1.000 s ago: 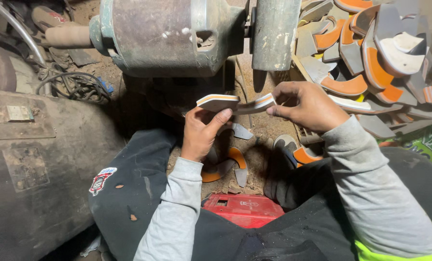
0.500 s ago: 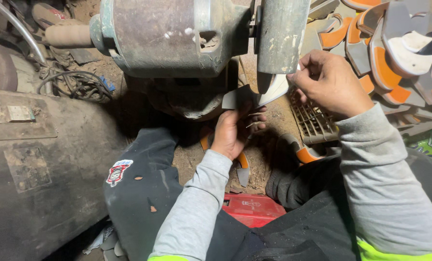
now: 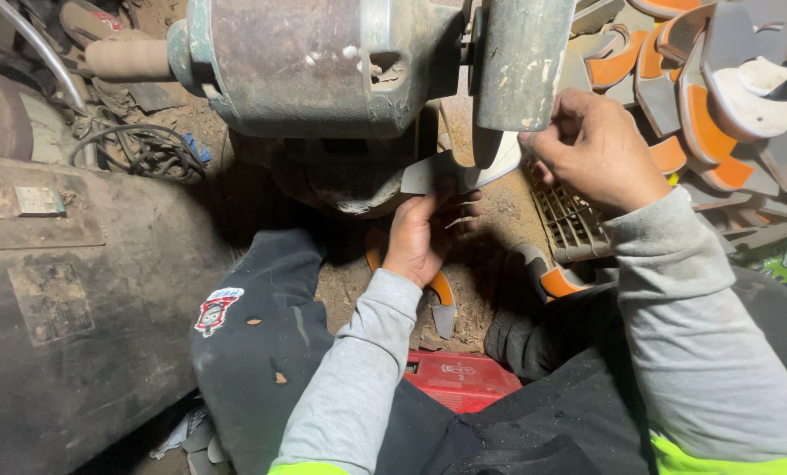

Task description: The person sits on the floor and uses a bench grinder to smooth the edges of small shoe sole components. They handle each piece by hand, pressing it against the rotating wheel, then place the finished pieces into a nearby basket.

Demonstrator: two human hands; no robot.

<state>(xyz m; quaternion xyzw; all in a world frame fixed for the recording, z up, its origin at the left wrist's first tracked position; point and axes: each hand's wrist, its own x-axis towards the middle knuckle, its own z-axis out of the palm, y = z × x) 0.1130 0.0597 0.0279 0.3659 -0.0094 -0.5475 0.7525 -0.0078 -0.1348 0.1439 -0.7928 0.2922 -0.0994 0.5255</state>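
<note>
The person holds a curved shoe sole piece up against the bottom of the grinding wheel, which sits at about 1 o'clock in the view. The left hand has its grip closed on the left end of the piece, with the thumb on top and the fingers curled under. The right hand pinches the right end, close to the wheel. So both hands carry the piece, one at each end, and the middle meets the wheel. To do this well, both hands need to press the same amount, so the edge comes out even. The piece should touch the wheel lightly and slide along slowly, not sit in one spot. The right fingertips are very near the wheel, so they should stay on the far side of the piece, away from the turning face. I cannot tell for sure if the wheel is spinning, since the picture is dim there. The big grey motor sits at 11 o'clock, beside the wheel. A pile of orange and grey soles lies at 2 o'clock. A small plastic crate sits at 3 o'clock from the left hand. A red box rests on the dirt floor at 6 o'clock, between the person's knees. More sole bits lie just under the left wrist.
</note>
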